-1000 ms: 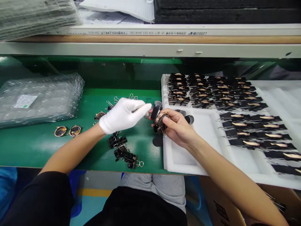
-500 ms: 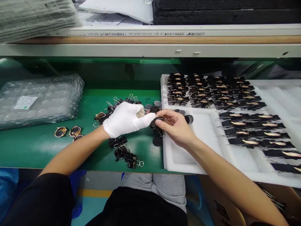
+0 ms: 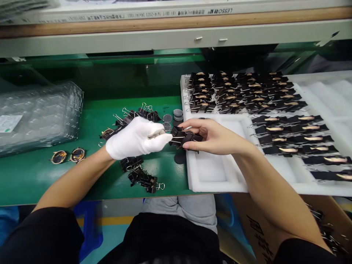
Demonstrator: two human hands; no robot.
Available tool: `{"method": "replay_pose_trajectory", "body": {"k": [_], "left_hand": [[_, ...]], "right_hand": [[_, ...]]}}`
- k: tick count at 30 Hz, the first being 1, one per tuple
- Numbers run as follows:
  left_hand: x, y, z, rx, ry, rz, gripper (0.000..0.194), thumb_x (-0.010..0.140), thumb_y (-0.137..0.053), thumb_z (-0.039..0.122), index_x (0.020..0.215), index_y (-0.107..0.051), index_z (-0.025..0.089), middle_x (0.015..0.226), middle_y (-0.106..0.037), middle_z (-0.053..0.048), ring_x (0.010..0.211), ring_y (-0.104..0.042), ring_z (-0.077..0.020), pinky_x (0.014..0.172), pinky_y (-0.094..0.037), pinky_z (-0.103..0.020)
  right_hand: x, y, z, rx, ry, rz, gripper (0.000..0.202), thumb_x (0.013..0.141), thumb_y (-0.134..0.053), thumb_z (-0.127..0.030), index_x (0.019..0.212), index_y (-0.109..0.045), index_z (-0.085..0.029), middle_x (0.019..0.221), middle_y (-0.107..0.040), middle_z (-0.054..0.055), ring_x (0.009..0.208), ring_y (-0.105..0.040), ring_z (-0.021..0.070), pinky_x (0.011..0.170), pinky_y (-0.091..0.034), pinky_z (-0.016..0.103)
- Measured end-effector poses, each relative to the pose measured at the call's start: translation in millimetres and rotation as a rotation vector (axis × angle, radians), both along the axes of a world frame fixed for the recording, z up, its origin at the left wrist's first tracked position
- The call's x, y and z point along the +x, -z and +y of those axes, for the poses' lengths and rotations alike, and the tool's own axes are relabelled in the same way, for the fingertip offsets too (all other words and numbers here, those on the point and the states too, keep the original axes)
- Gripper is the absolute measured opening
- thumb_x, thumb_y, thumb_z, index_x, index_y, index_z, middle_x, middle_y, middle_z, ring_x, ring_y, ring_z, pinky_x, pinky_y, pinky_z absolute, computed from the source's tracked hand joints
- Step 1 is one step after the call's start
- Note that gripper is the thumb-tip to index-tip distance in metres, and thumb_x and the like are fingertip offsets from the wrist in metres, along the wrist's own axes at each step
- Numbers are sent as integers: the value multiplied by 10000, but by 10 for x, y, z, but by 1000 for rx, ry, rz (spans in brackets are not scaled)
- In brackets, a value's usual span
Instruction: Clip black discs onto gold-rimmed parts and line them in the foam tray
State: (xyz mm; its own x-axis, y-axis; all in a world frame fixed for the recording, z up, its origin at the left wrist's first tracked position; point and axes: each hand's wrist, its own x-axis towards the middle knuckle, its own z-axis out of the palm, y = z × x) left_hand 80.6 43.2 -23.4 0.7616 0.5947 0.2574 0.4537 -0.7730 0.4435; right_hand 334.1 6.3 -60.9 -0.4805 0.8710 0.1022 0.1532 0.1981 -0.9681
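Observation:
My left hand (image 3: 140, 138), in a white glove, pinches the wire handles of a black binder clip (image 3: 177, 136) near the middle of the green table. Bare, my right hand (image 3: 210, 136) grips a clipped black piece (image 3: 189, 137) from the right, over the white foam tray's left edge. Just behind the hands are clear round discs (image 3: 167, 118) and a small stack of grey discs (image 3: 178, 113). A black disc (image 3: 180, 158) lies below them. Loose binder clips (image 3: 141, 176) form a pile in front of my left wrist; more clips (image 3: 148, 113) stand behind it.
The white foam tray (image 3: 194, 176) on the right carries rows of clipped black pieces (image 3: 255, 88). Stacked clear plastic trays (image 3: 41, 113) lie at the left, with round-lensed glasses (image 3: 59, 157) in front. A shelf edge (image 3: 123, 42) runs across the back. Below right is a cardboard box (image 3: 255, 227).
The view has shifted a little. My right hand has turned and now wraps the clipped piece from the right; the round dark face shown before is turned away. My left hand has drawn slightly left.

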Motion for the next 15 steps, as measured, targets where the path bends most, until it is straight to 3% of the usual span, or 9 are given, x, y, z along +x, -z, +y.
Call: {"method": "replay_pose_trajectory", "body": {"k": [6,11,15], "left_hand": [[-15,0,24,-79,-8,83,377,922,-518,350,582,-486,189,498,-385,56,491,-322,-81,520,-258,-274],[27,-37,-14,-216,-75,153,284,975,-517,433,854,-616,195,644,-584,50,562,-494,-104,554,-349,-252],[112,-23,-60,-289,-204,56,456,1013,-483,518,685,-504,202,559,-558,50,497,-506,-97,527,-367,-251]], "right_hand": [[4,12,-22,94,76,-81,394,772,-875,-352,1141,-782,-253,956,-743,30,802,-657,207,680,-518,308],[-6,-43,-60,176,102,-239,401,824,-821,-354,1198,-747,-229,937,-751,37,769,-637,195,634,-438,289],[-67,-36,-71,83,175,-135,384,824,-828,-477,1095,-734,-221,961,-764,57,830,-693,219,673,-479,298]]}}
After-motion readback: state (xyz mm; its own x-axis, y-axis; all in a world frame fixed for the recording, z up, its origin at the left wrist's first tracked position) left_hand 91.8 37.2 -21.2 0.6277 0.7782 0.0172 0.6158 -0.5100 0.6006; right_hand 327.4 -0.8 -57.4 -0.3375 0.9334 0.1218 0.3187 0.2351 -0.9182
